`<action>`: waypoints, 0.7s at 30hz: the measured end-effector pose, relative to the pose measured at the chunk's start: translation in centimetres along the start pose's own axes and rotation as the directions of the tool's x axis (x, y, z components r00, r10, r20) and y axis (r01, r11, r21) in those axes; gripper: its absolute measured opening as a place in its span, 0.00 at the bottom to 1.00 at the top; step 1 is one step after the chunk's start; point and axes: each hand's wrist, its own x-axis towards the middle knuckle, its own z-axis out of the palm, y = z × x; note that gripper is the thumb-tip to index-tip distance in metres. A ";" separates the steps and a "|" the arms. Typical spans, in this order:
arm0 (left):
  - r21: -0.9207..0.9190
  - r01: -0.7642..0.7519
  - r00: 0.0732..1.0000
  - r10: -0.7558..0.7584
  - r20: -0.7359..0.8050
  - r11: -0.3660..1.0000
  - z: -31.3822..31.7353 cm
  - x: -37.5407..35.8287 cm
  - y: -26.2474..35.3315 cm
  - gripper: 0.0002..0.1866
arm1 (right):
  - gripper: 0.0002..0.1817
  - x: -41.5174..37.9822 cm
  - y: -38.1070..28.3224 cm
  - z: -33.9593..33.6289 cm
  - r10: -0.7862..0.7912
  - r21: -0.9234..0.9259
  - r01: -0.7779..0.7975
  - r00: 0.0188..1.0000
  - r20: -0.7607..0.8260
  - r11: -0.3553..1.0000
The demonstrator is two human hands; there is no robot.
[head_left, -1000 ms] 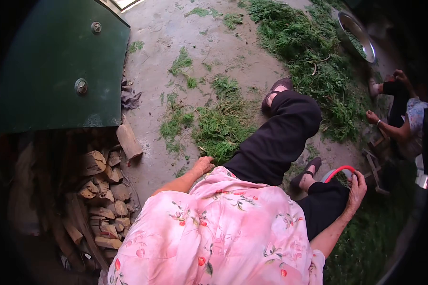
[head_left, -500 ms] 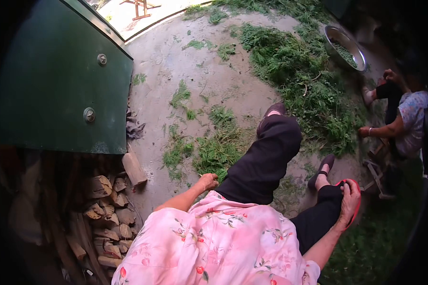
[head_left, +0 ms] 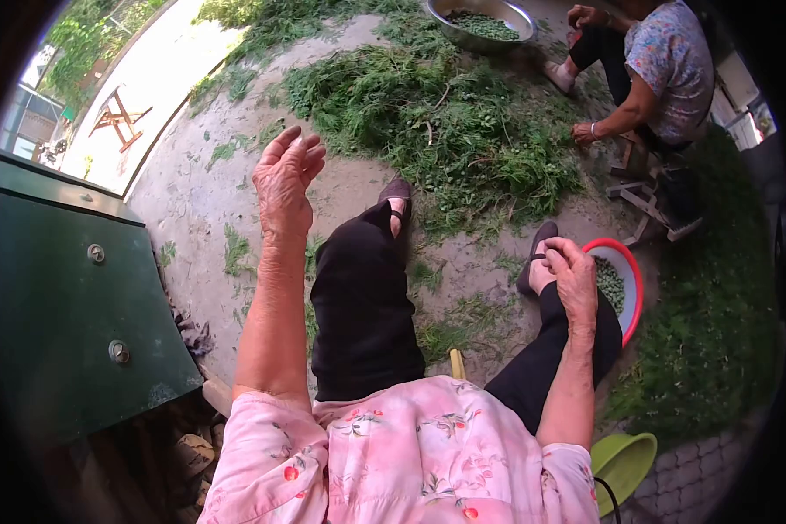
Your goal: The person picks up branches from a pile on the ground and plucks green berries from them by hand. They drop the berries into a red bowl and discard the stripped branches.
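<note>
My left hand [head_left: 286,185] is raised over the concrete floor, left of the heap of feathery green sprigs [head_left: 428,131]. Its fingers are loosely bent and a little apart, with nothing visible in them. Beside my right shin, my right hand [head_left: 573,281] has thumb and fingers drawn together; whatever they hold, if anything, is too small to make out. Just right of that hand stands a white bowl with a red rim [head_left: 635,293], holding many small round green pieces [head_left: 609,283]. My leg hides part of this bowl.
A co-worker [head_left: 664,74] sits on a low stool at the right of the heap. Beyond it stands a metal basin [head_left: 495,44] with green pieces. A green cabinet [head_left: 70,306] is at left, firewood [head_left: 192,454] below it. A yellow-green basin [head_left: 624,467] lies behind my right arm.
My left hand has risen from beside my lap and reached forward over the floor. My right hand has moved off the red rim. The view has swung right.
</note>
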 end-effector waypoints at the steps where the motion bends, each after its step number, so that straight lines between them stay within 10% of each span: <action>1: -0.093 -0.001 0.999 0.006 0.054 0.996 2.3 0.6 0.1 0.16 | 0.09 0.8 -0.1 0.9 0.007 0.046 -0.006 1.000 -0.009 0.999; 11: -0.195 0.399 0.913 -0.368 0.179 0.896 13.7 3.8 -8.0 0.14 | 0.08 7.8 14.7 8.4 0.323 -0.229 -0.286 0.935 0.145 0.931; 13: -0.225 0.441 0.897 -0.418 0.144 0.869 13.7 4.0 -8.8 0.14 | 0.09 8.2 16.1 10.6 0.410 -0.490 -0.265 0.886 0.216 0.831; 21: -0.319 0.440 0.897 -0.426 0.115 0.840 13.2 4.0 -7.0 0.15 | 0.23 11.1 17.8 20.3 0.281 -0.508 -0.037 0.867 0.411 0.860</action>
